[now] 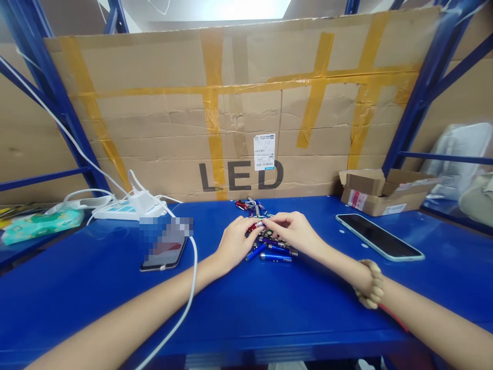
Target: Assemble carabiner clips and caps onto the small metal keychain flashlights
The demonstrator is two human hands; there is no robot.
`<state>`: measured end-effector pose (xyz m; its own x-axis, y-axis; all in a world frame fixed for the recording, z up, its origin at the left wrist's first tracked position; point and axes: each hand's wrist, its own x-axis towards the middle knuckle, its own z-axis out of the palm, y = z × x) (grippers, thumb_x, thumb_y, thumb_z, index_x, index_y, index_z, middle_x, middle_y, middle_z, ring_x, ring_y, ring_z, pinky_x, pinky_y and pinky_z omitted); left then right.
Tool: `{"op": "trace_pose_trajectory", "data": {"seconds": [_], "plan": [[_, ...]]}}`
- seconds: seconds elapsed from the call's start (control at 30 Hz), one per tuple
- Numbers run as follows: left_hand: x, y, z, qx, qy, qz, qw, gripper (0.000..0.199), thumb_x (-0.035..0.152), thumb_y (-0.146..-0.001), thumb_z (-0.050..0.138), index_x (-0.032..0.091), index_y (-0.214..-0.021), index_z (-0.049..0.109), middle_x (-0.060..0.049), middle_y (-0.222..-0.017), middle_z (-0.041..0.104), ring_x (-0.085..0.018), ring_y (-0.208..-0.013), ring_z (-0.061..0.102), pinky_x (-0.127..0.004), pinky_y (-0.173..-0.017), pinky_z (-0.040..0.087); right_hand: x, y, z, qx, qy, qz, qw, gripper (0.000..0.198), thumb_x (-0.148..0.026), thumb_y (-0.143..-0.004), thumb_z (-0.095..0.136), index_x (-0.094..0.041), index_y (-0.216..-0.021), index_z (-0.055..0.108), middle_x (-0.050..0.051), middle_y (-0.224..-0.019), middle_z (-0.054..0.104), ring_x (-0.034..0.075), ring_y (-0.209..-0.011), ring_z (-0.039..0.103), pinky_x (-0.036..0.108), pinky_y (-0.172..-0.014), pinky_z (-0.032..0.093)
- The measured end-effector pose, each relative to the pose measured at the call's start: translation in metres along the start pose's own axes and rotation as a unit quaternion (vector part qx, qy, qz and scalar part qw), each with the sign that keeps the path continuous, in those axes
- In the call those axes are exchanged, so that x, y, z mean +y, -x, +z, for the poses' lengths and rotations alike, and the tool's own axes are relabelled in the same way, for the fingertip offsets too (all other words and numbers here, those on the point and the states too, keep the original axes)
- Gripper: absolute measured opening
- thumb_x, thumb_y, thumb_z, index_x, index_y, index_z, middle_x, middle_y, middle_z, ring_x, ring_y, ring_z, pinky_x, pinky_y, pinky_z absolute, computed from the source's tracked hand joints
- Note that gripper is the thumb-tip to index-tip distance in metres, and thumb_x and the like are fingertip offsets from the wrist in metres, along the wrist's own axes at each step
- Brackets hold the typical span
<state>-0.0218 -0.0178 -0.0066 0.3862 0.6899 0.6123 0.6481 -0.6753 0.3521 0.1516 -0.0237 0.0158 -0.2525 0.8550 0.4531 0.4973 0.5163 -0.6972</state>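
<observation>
A small red cylinder (pixel 254 226) with a glossy metallic finish and a silver end is held at the centre of the work position, taken here as the clock centre. Its body is partly covered by the left hand (pixel 235 240), whose fingers are closed around it. The thumb and forefinger of the right hand (pixel 295 232) are brought narrowly together at the silver end; whether that end is gripped cannot be told. Small cylinders (pixel 276 257), mostly shiny blue with silver parts, are heaped beneath the hands, from 12 to 5 o'clock.

An open cardboard carton (pixel 375 205) is located between 2 and 3 o'clock, with raised flaps and labels on its front; its interior is hidden. A teal patterned soft pack (pixel 44 226) is located at 9 o'clock; its contents cannot be seen.
</observation>
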Motion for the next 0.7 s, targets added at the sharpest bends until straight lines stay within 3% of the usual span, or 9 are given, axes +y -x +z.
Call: {"op": "trace_pose_trajectory", "data": {"seconds": [0.13, 0.27, 0.57, 0.7], "plan": [[0.007, 0.004, -0.001, 0.021, -0.067, 0.061, 0.996, 0.027, 0.031, -0.089, 0.043, 0.02, -0.099, 0.065, -0.003, -0.084, 0.069, -0.015, -0.071, 0.055, -0.026, -0.067, 0.042, -0.002, 0.001, 0.004, 0.011, -0.126, 0.11, 0.986, 0.027, -0.038, -0.073, 0.061, -0.013, -0.069, 0.071, 0.002, -0.057, 0.064, 0.01, -0.047, 0.054, 0.021, -0.046, 0.047], [0.011, 0.007, 0.0, 0.026, -0.149, 0.113, 0.982, 0.03, 0.032, -0.09, 0.04, 0.021, -0.097, 0.067, -0.004, -0.083, 0.071, -0.015, -0.067, 0.057, -0.026, -0.062, 0.039, -0.007, 0.001, 0.004, -0.011, -0.238, 0.189, 0.953, 0.02, -0.033, -0.068, 0.069, -0.013, -0.071, 0.072, 0.004, -0.066, 0.068, 0.009, -0.053, 0.059, 0.02, -0.051, 0.052], [0.01, 0.008, 0.001, 0.064, -0.179, 0.071, 0.979, 0.027, 0.032, -0.087, 0.045, 0.024, -0.099, 0.068, -0.003, -0.067, 0.068, -0.014, -0.06, 0.056, -0.024, -0.056, 0.034, -0.008, 0.003, 0.006, 0.001, -0.329, 0.221, 0.918, 0.016, -0.027, -0.065, 0.073, -0.014, -0.075, 0.072, 0.003, -0.073, 0.069, 0.008, -0.063, 0.062, 0.016, -0.057, 0.053], [0.012, 0.008, 0.001, 0.068, -0.168, 0.061, 0.982, 0.026, 0.031, -0.086, 0.046, 0.023, -0.097, 0.068, -0.004, -0.065, 0.067, -0.015, -0.058, 0.057, -0.024, -0.055, 0.034, -0.01, 0.005, 0.007, 0.021, -0.331, 0.222, 0.917, 0.017, -0.027, -0.061, 0.075, -0.014, -0.072, 0.072, 0.003, -0.07, 0.069, 0.008, -0.062, 0.061, 0.018, -0.058, 0.052]]}}
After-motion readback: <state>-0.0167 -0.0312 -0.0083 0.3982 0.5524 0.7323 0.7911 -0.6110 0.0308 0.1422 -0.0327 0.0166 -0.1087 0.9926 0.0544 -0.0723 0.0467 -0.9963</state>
